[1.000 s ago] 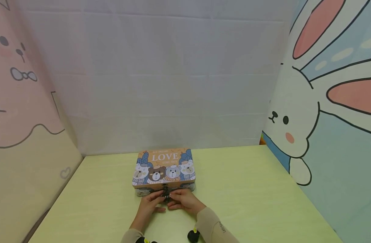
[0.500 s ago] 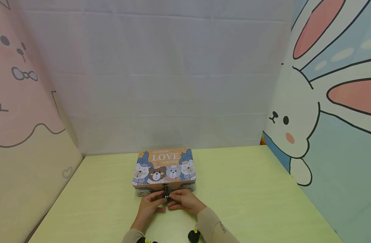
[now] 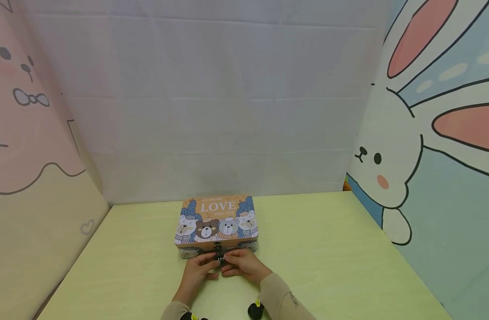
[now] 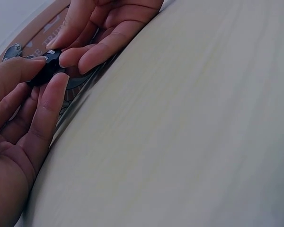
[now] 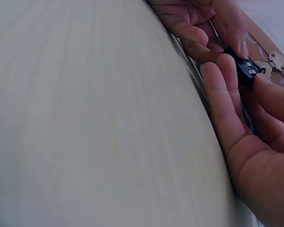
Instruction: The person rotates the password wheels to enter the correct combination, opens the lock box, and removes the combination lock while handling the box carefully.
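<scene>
A lidded box (image 3: 216, 220) printed with bears and the word LOVE lies closed on the table. On its front hangs a small black combination padlock (image 5: 246, 69) with number dials, at a metal clasp (image 5: 276, 62). My left hand (image 3: 196, 270) pinches the padlock from the left between thumb and fingers. From the right, my right hand (image 3: 244, 265) pinches it too, thumb on the dial side. In the left wrist view the padlock (image 4: 46, 66) sits between both sets of fingertips. Its shackle is partly hidden there by the left thumb.
The pale yellow-green table (image 3: 328, 258) spreads around the box. A white cloth (image 3: 228, 98) hangs behind it. Cartoon-printed panels stand at the left (image 3: 32, 133) and right (image 3: 448, 213). A black round object with a yellow tab (image 3: 255, 310) is by the right sleeve.
</scene>
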### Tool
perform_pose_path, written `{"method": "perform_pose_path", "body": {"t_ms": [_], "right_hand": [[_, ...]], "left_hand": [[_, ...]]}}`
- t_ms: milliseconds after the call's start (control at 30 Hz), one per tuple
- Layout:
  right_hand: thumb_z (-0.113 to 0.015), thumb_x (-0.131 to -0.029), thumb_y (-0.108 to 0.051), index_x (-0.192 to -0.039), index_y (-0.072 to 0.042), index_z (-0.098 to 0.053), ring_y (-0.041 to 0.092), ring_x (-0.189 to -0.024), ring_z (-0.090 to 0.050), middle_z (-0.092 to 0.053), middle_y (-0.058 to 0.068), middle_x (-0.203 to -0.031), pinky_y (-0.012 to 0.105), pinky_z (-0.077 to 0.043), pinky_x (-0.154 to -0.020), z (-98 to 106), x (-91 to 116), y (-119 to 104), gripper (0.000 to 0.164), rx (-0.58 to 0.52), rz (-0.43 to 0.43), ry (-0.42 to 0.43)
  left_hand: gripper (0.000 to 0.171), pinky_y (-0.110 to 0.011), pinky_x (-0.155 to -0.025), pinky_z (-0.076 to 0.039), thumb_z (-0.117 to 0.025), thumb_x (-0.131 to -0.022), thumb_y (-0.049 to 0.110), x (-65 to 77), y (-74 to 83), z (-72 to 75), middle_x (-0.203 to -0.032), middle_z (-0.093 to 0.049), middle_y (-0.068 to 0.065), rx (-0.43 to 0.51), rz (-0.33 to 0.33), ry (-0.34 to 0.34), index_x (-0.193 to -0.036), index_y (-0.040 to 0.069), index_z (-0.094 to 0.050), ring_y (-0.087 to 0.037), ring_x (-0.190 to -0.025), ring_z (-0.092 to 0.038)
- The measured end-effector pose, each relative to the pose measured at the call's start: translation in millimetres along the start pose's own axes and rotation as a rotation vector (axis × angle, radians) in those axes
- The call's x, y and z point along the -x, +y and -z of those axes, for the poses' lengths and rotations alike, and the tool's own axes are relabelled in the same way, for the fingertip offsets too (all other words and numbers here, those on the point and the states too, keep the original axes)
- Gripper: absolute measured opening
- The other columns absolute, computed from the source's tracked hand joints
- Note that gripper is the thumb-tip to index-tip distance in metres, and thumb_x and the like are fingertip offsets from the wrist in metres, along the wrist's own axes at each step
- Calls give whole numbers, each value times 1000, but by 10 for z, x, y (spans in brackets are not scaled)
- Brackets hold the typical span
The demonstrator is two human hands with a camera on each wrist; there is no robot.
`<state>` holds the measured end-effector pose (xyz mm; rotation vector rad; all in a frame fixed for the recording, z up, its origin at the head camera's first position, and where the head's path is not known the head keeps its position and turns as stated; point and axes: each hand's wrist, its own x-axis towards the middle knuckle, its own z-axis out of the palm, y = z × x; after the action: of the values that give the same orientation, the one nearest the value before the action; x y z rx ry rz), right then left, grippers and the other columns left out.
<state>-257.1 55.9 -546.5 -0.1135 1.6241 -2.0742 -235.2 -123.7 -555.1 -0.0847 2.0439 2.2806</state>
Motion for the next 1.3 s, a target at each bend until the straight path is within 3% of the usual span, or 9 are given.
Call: {"method": "perform_pose_path", "body": {"t_ms": [867,1300], "right_hand": [[-54,-101,-2,-116,13,-63,16,-75,-69,-68,14,-95,41,-61,-83,8,6,9,23,-4,-5,-5],[-55,-101,-2,-117,14,-62,16,-74,-69,-69,15,-95,42,-62,-83,4,6,-7,24,-3,-7,1]], "left_hand": [[29,-34,-59,-63,-67,-91,-3,-1,13,-25,-104,-71,-14,-21,1,17,-113,-20,-62,-15,-79,-68],[40,-34,-61,-64,-69,-84,-12,-36,-26,1,-98,-70,-14,-1,11,-3,-121,-19,-58,-16,-78,-68]]}}
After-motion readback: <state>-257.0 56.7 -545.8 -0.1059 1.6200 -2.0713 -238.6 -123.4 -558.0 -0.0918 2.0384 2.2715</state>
